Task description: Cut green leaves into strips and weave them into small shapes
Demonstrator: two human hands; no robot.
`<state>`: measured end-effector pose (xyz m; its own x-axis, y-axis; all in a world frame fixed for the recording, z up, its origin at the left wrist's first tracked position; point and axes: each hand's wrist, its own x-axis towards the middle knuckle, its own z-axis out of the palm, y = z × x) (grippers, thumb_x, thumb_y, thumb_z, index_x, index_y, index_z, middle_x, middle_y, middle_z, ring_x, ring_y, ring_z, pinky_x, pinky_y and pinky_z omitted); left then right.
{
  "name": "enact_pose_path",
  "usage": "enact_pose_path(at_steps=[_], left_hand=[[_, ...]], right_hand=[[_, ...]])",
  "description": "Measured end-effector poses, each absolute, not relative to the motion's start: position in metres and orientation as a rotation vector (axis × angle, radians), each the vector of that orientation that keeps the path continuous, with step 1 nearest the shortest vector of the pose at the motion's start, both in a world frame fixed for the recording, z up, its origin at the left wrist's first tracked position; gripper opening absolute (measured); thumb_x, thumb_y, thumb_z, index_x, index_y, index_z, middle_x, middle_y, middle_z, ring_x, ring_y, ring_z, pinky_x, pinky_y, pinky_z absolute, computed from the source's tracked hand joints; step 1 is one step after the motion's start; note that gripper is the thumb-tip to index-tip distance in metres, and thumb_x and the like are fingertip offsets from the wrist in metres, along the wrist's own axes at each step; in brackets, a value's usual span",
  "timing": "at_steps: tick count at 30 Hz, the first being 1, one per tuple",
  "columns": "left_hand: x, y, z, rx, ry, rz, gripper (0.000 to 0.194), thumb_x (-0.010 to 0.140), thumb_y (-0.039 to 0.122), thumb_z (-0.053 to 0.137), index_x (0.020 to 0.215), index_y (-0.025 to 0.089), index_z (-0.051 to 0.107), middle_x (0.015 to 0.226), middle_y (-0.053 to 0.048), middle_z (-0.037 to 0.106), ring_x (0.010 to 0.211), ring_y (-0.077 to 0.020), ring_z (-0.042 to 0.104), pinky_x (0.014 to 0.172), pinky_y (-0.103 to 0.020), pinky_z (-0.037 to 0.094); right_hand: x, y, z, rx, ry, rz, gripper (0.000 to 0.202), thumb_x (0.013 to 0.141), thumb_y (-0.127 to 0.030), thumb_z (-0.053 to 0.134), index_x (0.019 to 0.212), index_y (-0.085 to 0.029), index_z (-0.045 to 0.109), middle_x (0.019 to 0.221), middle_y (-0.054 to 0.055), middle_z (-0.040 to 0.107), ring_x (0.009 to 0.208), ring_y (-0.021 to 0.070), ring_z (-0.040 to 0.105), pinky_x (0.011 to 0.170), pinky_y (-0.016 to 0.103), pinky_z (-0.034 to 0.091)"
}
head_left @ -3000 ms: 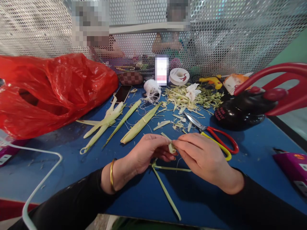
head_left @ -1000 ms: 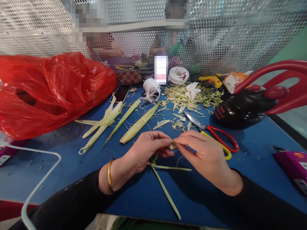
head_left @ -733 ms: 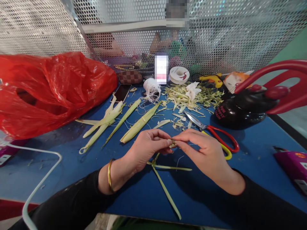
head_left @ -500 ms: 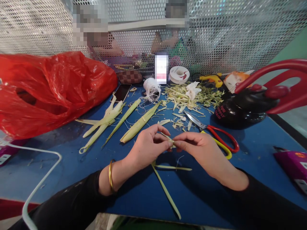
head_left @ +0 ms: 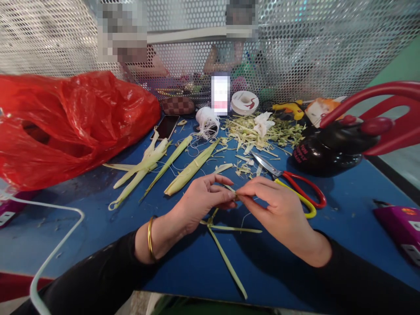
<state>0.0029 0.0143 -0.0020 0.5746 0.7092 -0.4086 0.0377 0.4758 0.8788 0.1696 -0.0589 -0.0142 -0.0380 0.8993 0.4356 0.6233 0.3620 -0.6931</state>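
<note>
Above the blue table point(head_left: 98, 227), left hand point(head_left: 200, 205) and right hand point(head_left: 278, 210) apparently pinch one leaf strip point(head_left: 233, 191).

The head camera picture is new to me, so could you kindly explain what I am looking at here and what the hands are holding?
This picture comes from a camera worn on a person's head, looking forward and down, so the two arms in black sleeves entering from the bottom are the wearer's own. The left hand, with a gold bangle on its wrist, and the right hand meet at the fingertips and pinch a small folded leaf strip between them; its long loose ends trail down onto the blue table. Farther back lie pale green leaf bundles, red-and-yellow scissors, a heap of trimmings, a spool of white thread, a phone and a red plastic bag. Behind the perforated screen sit other people.
</note>
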Motion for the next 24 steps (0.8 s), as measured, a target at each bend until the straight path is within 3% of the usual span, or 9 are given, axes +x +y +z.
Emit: enact_pose_path(at_steps=[11, 18, 24], left_hand=[[0.0042, 0.0132, -0.0036, 1.218, 0.911, 0.587, 0.031, 0.070, 0.013, 0.075, 0.095, 0.016, 0.058, 0.069, 0.001, 0.074, 0.064, -0.0121, 0.069, 0.065, -0.022, 0.053], [0.0024, 0.0130, -0.0068, 1.208, 0.935, 0.566, 0.031, 0.071, 0.016, 0.075, 0.096, 0.017, 0.057, 0.068, 0.001, 0.074, 0.063, -0.0136, 0.070, 0.064, -0.024, 0.055], [0.0010, 0.0143, -0.0017, 1.259, 0.923, 0.554, 0.038, 0.067, 0.015, 0.078, 0.099, 0.017, 0.058, 0.067, 0.002, 0.074, 0.063, -0.0113, 0.068, 0.065, -0.021, 0.053]], right_hand=[[0.1728, -0.0548, -0.0158, -1.404, -1.593, 0.671, 0.010, 0.086, -0.018, 0.064, 0.089, -0.022, 0.073, 0.085, 0.002, 0.071, 0.078, 0.0167, 0.067, 0.072, 0.028, 0.052], [0.1719, -0.0569, -0.0135, -1.388, -1.640, 0.563, 0.012, 0.084, -0.016, 0.064, 0.087, -0.022, 0.073, 0.084, 0.002, 0.071, 0.076, 0.0163, 0.066, 0.070, 0.029, 0.052], [0.1728, -0.0523, -0.0081, -1.472, -1.377, 0.958, 0.005, 0.077, -0.022, 0.070, 0.078, -0.023, 0.074, 0.075, 0.000, 0.073, 0.070, 0.0170, 0.067, 0.066, 0.028, 0.053]])
